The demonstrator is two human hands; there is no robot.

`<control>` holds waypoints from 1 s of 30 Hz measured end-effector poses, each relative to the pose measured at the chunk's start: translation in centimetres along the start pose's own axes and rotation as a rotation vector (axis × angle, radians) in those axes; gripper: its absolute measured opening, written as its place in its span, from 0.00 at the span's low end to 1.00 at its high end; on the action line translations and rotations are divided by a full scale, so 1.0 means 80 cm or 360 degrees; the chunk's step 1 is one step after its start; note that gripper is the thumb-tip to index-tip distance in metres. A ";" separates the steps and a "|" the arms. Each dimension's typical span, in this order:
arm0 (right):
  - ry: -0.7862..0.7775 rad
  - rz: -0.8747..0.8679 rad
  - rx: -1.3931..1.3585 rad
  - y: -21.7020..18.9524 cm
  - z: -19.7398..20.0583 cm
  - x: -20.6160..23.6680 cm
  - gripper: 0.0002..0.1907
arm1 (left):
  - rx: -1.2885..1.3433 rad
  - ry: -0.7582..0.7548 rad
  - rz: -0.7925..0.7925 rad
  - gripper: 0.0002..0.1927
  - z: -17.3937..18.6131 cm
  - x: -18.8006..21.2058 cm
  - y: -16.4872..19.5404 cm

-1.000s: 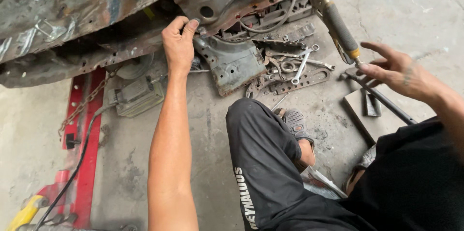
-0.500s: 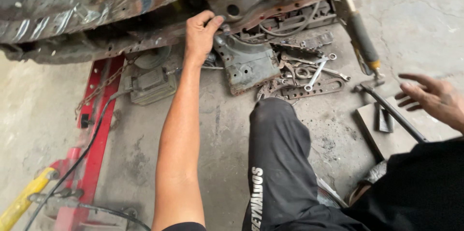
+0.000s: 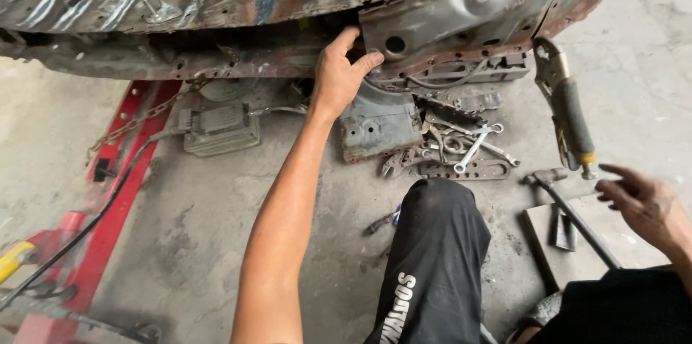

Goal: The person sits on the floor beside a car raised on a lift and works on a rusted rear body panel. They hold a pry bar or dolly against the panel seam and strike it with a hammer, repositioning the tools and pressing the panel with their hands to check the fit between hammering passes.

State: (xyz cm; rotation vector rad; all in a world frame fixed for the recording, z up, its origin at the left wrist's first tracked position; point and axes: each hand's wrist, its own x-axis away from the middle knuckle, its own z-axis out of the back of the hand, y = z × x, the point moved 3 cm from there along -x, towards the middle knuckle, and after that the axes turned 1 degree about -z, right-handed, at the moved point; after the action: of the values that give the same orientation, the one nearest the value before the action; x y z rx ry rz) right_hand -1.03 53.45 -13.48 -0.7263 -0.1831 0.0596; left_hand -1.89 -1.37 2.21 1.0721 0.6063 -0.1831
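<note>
Head view: the left hand [image 3: 339,74] is up on the rusty car body panel [image 3: 461,12], fingers curled over its lower edge beside a round hole, thumb spread apart. Just below that hand lies a bent metal plate [image 3: 378,128] on the concrete floor [image 3: 202,229]; right of it, a heap of wrenches [image 3: 461,149]. The right hand [image 3: 641,203] hovers open, fingers spread, holding nothing, with locking pliers [image 3: 569,113] hanging just above it and a hammer [image 3: 569,207] just left of it.

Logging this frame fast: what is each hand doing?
Left hand: gripping the rusty car body panel.
Right hand: open, empty, above the hammer.
</note>
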 end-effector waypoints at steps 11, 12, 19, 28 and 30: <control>0.0857 0.1126 0.0617 -0.232 -0.005 0.035 0.14 | -0.0016 -0.0041 -0.0083 0.19 -0.016 -0.020 0.025; 0.0855 0.1222 0.0667 -0.243 -0.011 0.031 0.15 | 0.0082 -0.0064 -0.0119 0.19 -0.017 -0.020 0.024; 0.0930 0.1218 0.0584 -0.266 -0.016 0.016 0.26 | 0.0020 -0.0020 -0.0122 0.18 -0.025 -0.020 0.003; 0.0264 0.0488 -0.0242 -0.206 0.015 -0.015 0.39 | 0.0152 0.0105 0.0009 0.10 -0.037 -0.012 -0.004; 0.0030 0.0235 -0.0598 -0.197 0.008 -0.020 0.39 | 0.0281 0.0123 0.0027 0.09 -0.040 -0.011 -0.009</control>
State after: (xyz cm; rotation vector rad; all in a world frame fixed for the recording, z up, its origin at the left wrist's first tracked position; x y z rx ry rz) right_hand -2.84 41.94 -2.77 -1.1143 -0.1232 0.1620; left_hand -4.12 0.93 1.11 1.2591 0.6593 -0.1840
